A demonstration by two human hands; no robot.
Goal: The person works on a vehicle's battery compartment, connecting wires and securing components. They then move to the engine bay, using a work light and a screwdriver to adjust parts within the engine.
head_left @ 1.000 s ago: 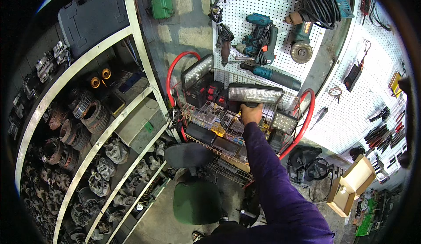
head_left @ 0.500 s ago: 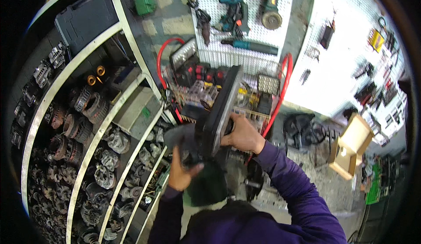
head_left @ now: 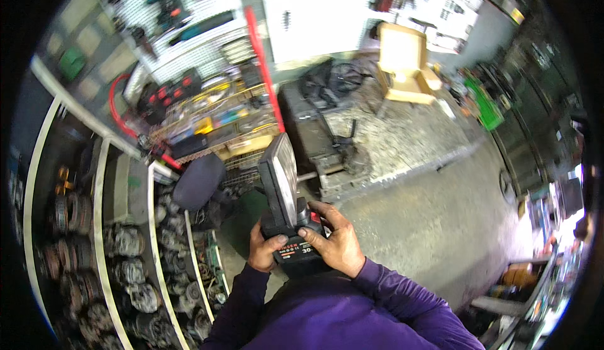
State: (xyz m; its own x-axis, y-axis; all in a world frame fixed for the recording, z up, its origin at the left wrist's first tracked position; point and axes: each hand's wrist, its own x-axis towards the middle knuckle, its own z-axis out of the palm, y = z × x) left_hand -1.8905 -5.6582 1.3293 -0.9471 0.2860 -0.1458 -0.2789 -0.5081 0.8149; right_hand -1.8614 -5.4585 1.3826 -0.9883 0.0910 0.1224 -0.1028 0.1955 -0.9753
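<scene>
A: What are the walls like?
B: Upper left, a block wall (head_left: 91, 38) in grey and cream; beyond it, white perforated panels (head_left: 308, 23), washed out by glare.
A: And furniture?
B: Pale-framed shelving (head_left: 96, 193) fills the left side. Beside it, a chair (head_left: 198, 181) with a dark back and green seat stands near a wire rack (head_left: 242, 166) with red rails. Right of that is a low desk (head_left: 402, 142), its grey top worn.
A: Floor and light?
B: Bare grey floor (head_left: 409, 218). Strong brightness (head_left: 576, 174) at the right edge; window or doorway, I can't tell.
</scene>
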